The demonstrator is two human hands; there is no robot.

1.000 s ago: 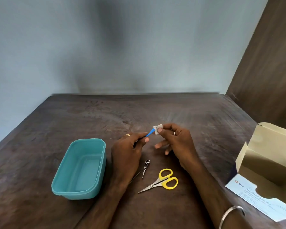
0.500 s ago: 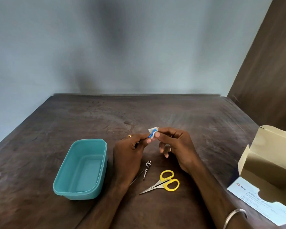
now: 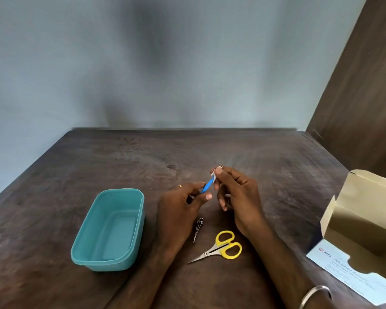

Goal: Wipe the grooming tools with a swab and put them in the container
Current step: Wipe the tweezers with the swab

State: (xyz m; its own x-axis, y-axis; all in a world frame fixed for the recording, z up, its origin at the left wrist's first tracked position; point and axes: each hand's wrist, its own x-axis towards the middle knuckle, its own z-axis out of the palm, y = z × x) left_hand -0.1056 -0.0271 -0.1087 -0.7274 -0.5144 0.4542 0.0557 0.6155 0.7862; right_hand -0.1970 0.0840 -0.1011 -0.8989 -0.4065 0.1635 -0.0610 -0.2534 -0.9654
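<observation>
On the dark wooden table, which fills the lower half of the view, an open cardboard swab box sits at the right edge, partly cut off by the frame, its printed label too blurred to read past a few letters. To the left stands the teal container, with nothing visible inside it. Between the two, both hands work just above the tabletop: the left hand pinches the near end of a thin blue tool between thumb and forefinger, and the right hand has its thumb and forefinger closed on a small white swab folded over the tool's far tip, the other fingers loosely curled. Below the hands lie the yellow-handled scissors, blades closed and pointing left, and a small metal tool just beside the left wrist. The blue tool looks light, stiff and narrow — likely slick once wet, so a firm pinch near its end seems the sensible hold. The scissors are best lifted by the handle loops, away from the points. The swab is soft and will crumple under any pressure. What the blue tool actually is cannot be told — the fingers cover both ends — and the small metal piece is too slight to identify.
</observation>
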